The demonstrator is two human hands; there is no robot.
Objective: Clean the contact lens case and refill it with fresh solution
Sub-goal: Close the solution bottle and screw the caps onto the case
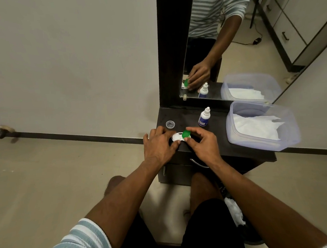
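Observation:
A white contact lens case lies near the front left of the dark dresser top. My left hand holds the case in place, thumb and fingers curled around its left end. My right hand pinches a green cap between thumb and forefinger, tilted over the case's right well. A small solution bottle with a blue label and white nozzle stands upright behind the case. A clear round cap lies flat to the left of the bottle.
A clear plastic tub holding white tissue sits at the right of the dresser top. A mirror in a dark frame rises behind. A drawer handle shows below the front edge. White tissue lies near my right knee.

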